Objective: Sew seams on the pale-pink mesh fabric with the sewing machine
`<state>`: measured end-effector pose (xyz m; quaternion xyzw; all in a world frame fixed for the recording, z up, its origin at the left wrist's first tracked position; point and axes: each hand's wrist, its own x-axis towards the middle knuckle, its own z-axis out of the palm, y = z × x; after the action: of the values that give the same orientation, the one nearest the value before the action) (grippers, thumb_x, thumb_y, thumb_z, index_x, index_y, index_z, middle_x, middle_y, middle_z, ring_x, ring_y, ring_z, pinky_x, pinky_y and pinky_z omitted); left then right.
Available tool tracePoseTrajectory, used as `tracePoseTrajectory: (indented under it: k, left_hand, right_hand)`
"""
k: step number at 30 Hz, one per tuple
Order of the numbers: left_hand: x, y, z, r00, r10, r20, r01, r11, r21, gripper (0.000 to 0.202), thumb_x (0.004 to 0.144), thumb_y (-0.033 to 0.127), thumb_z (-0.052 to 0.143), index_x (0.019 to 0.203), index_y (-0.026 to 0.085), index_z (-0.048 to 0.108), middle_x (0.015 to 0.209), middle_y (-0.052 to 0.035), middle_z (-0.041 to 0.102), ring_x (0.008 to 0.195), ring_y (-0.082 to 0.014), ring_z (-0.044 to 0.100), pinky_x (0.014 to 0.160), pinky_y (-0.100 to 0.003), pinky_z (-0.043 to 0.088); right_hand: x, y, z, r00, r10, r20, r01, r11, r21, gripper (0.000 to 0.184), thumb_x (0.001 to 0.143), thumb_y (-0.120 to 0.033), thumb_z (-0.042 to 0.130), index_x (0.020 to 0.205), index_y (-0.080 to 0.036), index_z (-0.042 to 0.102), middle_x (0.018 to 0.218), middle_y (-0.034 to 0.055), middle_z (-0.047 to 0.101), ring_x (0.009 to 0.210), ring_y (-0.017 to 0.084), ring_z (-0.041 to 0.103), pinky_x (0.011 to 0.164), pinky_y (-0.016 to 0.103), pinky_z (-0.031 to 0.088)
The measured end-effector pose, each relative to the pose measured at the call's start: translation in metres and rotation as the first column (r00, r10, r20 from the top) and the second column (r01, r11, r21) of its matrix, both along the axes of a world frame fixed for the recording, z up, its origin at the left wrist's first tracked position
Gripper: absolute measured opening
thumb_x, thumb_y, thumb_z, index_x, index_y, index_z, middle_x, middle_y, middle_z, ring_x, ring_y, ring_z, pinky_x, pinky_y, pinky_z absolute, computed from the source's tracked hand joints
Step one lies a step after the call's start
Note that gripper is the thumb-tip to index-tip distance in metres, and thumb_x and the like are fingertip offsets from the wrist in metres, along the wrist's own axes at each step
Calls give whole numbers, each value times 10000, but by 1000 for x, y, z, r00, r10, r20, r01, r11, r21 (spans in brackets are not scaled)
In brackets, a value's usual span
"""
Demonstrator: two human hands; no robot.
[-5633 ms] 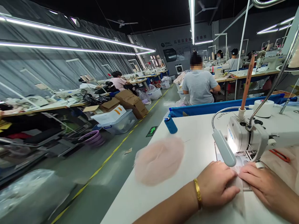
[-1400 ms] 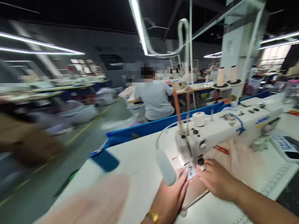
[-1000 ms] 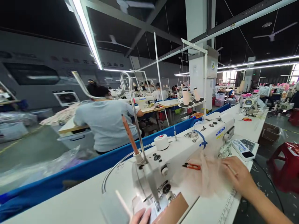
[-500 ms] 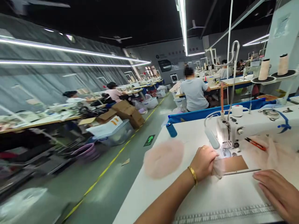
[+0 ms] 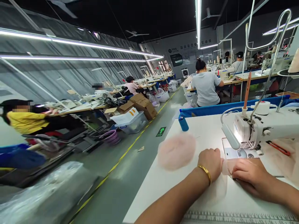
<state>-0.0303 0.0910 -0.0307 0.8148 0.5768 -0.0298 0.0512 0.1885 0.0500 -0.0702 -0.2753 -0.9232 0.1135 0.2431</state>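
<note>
My left hand point(image 5: 211, 162), with a gold bangle at the wrist, is closed on the left end of a small pale pink fabric piece point(image 5: 227, 166) on the white sewing table point(image 5: 205, 130). My right hand point(image 5: 251, 175) presses down on the same piece from the right, fingers curled together. Both hands sit just in front of the white sewing machine point(image 5: 254, 129), below its lit needle area. A round stack of pink fabric pieces point(image 5: 177, 151) lies left of my left hand. A blue thread spool point(image 5: 183, 122) stands farther back.
Red-handled snips point(image 5: 277, 148) lie under the machine arm with loose pink fabric beside them. A person in a grey shirt point(image 5: 205, 87) sits ahead at another table. Other workers, cardboard boxes point(image 5: 142, 104) and plastic bins line the aisle at left.
My right hand has moved left from the table's front edge onto the pink piece beside my left hand. The view has turned slightly left.
</note>
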Motion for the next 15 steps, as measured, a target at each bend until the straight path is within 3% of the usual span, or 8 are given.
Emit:
tracePoseTrajectory:
  k: [3, 5, 8, 11, 13, 15]
  left_hand:
    - [0, 17, 0, 993, -12, 119, 11, 1000, 9, 265, 962, 389, 663, 1072, 149, 689, 1140, -181, 674, 1150, -355, 609, 995, -469, 493]
    - [0, 23, -2, 978, -37, 205, 41, 999, -15, 203, 930, 357, 696, 968, 158, 687, 1121, -160, 670, 1133, -337, 600, 987, -436, 489]
    - [2, 23, -5, 936, -78, 344, 102, 994, -50, 164, 885, 304, 732, 824, 182, 639, 1070, -101, 679, 1084, -284, 600, 967, -372, 480]
    - [7, 14, -9, 881, -104, 462, 161, 983, -84, 223, 887, 315, 729, 778, 198, 574, 916, -27, 673, 936, -211, 616, 878, -303, 487]
    - [11, 9, -13, 804, -72, 590, 189, 972, -139, 270, 886, 336, 718, 747, 204, 527, 792, 16, 617, 795, -169, 586, 742, -261, 463]
    - [12, 7, -18, 678, 25, 734, 198, 956, -216, 309, 837, 343, 735, 722, 208, 482, 728, 37, 555, 712, -149, 527, 644, -250, 398]
  right_hand:
    - [6, 0, 10, 997, 7, 71, -5, 999, -35, 192, 1040, -156, 475, 900, -229, 584, 919, 38, 652, 846, 209, 562, 714, 352, 417]
    - [6, 0, 12, 996, -28, 86, 35, 996, -85, 154, 1042, -171, 482, 954, -241, 587, 939, 31, 660, 857, 211, 575, 730, 354, 414]
    - [3, 2, 5, 982, -187, 38, 191, 965, -181, 128, 1079, -303, 500, 1020, -257, 604, 913, 25, 672, 816, 215, 596, 731, 356, 426]
    - [-2, 4, -5, 913, -404, -64, 363, 872, -329, 251, 1019, -510, 616, 1036, -260, 599, 882, 19, 686, 811, 236, 631, 731, 364, 458]
    - [-5, 4, -10, 865, -490, -106, 403, 805, -436, 329, 967, -573, 670, 1048, -262, 600, 850, 7, 696, 793, 238, 649, 712, 358, 474]
    - [-7, 4, -13, 852, -504, -140, 383, 783, -490, 288, 996, -547, 629, 989, -260, 613, 800, -1, 696, 745, 225, 643, 673, 343, 467]
